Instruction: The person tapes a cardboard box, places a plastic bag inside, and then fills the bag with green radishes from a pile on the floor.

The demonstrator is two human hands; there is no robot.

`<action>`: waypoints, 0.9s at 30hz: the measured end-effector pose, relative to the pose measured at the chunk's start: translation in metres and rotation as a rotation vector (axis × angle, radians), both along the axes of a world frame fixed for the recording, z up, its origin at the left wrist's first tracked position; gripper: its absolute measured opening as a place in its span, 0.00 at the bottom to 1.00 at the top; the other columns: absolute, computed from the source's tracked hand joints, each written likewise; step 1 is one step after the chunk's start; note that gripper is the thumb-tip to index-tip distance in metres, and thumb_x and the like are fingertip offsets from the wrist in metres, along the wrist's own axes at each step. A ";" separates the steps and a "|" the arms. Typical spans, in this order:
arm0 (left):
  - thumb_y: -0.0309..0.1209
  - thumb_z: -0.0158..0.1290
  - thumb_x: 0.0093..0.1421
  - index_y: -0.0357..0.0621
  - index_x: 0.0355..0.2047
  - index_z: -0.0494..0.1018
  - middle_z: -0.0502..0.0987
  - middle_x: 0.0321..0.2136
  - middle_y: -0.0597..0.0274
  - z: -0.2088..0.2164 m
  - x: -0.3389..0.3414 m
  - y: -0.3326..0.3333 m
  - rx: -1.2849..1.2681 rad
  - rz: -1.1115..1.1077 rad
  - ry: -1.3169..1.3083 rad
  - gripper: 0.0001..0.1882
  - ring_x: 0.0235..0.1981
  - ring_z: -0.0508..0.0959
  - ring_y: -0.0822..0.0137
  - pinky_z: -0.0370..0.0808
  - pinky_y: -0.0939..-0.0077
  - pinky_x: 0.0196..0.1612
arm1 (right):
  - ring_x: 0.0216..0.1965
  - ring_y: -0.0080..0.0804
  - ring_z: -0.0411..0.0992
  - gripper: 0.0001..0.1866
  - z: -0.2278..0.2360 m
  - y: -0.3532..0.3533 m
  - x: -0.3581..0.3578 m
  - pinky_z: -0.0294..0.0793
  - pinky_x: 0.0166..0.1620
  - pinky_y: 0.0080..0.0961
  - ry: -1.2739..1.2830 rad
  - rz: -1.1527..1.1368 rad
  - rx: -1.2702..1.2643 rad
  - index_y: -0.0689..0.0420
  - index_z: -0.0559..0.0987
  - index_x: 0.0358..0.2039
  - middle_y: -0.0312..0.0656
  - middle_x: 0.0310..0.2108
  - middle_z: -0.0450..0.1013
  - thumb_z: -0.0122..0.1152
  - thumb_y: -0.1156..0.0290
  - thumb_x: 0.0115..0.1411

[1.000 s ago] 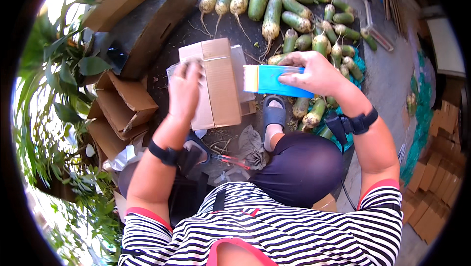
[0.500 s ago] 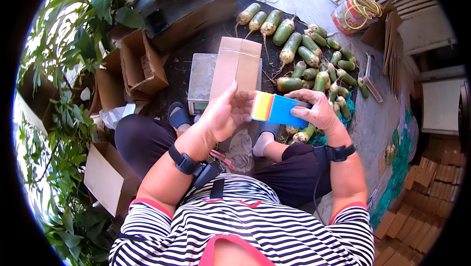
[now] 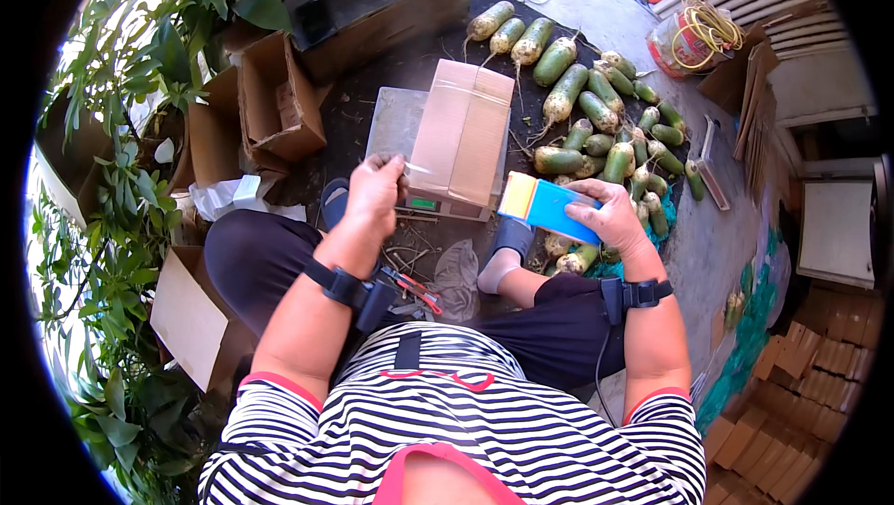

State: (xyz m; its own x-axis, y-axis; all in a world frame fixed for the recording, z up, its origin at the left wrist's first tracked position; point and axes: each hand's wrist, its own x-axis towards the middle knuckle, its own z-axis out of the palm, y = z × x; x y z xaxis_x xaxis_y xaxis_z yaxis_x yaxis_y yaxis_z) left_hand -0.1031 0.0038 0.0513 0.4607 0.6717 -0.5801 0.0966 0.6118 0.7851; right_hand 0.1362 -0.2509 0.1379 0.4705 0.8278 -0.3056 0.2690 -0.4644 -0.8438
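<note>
My right hand [image 3: 610, 215] grips a flat blue block with an orange band and a yellow end [image 3: 554, 205], thumb on its upper face. My left hand [image 3: 377, 193] is closed, fingertips pinched, just left of a closed brown carton [image 3: 463, 128]. A thin pale streak shows by those fingertips; what they hold, if anything, is too small to make out. The carton lies tilted on a grey weighing scale [image 3: 391, 123] with a lit green display. Clear tape or a band crosses the carton's top.
Several green-and-white radishes [image 3: 564, 94] lie on a dark sheet, right of the scale. Open cartons [image 3: 279, 100] stand at left beside leafy plants [image 3: 112, 337]. Red-handled scissors [image 3: 414, 293] and a grey cloth [image 3: 456, 277] lie between my feet. A bucket with yellow cord [image 3: 684, 44] stands far right.
My left hand has left the blue block, moved left and closed its fingers. The block, still in my right hand, has shifted slightly right in view.
</note>
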 end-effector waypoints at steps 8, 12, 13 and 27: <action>0.35 0.60 0.59 0.38 0.37 0.74 0.74 0.26 0.66 -0.068 0.023 0.044 0.349 0.022 0.288 0.13 0.25 0.70 0.76 0.68 0.79 0.30 | 0.39 0.23 0.75 0.22 -0.053 0.053 0.008 0.75 0.46 0.22 0.036 0.000 0.012 0.66 0.81 0.45 0.42 0.38 0.80 0.69 0.66 0.52; 0.34 0.60 0.59 0.34 0.42 0.75 0.78 0.34 0.60 -0.097 0.032 0.027 0.369 0.001 0.335 0.16 0.35 0.74 0.70 0.71 0.77 0.41 | 0.39 0.22 0.74 0.23 -0.077 0.054 0.013 0.74 0.47 0.22 0.077 0.022 -0.060 0.65 0.80 0.47 0.41 0.39 0.79 0.69 0.65 0.53; 0.36 0.57 0.62 0.32 0.46 0.73 0.78 0.40 0.56 -0.109 0.033 0.024 0.313 -0.034 0.291 0.19 0.39 0.75 0.68 0.71 0.76 0.45 | 0.40 0.22 0.74 0.23 -0.076 0.054 0.013 0.74 0.48 0.22 0.084 0.030 -0.075 0.64 0.80 0.47 0.41 0.40 0.79 0.68 0.65 0.53; 0.35 0.62 0.56 0.46 0.56 0.71 0.62 0.63 0.47 -0.108 0.012 0.018 0.973 -0.207 0.410 0.27 0.62 0.65 0.51 0.64 0.64 0.60 | 0.41 0.23 0.75 0.23 -0.086 0.049 0.026 0.75 0.48 0.24 0.161 0.048 -0.088 0.60 0.81 0.48 0.40 0.40 0.80 0.69 0.64 0.53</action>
State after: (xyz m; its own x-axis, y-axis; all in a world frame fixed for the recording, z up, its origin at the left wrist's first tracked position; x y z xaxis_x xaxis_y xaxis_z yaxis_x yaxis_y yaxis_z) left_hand -0.0907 0.0215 -0.0562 0.5102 0.8597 0.0258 0.4928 -0.3169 0.8104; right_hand 0.1619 -0.2017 0.0519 0.3701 0.8149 -0.4462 0.1579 -0.5285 -0.8341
